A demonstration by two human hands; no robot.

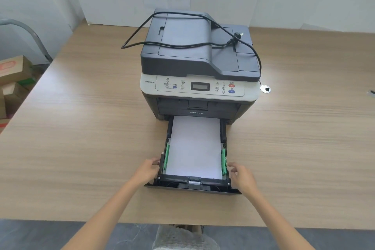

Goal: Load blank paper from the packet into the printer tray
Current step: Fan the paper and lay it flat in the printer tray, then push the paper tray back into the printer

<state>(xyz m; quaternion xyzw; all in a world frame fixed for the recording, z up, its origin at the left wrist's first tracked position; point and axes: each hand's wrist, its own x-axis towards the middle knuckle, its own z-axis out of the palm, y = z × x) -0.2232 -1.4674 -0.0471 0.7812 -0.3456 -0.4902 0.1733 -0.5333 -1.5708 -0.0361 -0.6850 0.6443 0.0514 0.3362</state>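
Paper (194, 146): white stack lying flat in the tray (191, 185), which is pulled out from the printer (197, 79) on a wood table (85, 128). Green guides (166, 156) flank the stack. Left hand (147, 169): at the tray's left wall, fingers loosely curled, gripping nothing. Right hand (241, 175): just beside the right wall, fingers spread, empty. Black cord (182, 44): draped over the printer's top.

Bare table (81, 128) flanking printer (198, 63)

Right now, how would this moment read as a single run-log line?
tray: pulled out | paper: in tray | left hand: at left side | right hand: at right side, open
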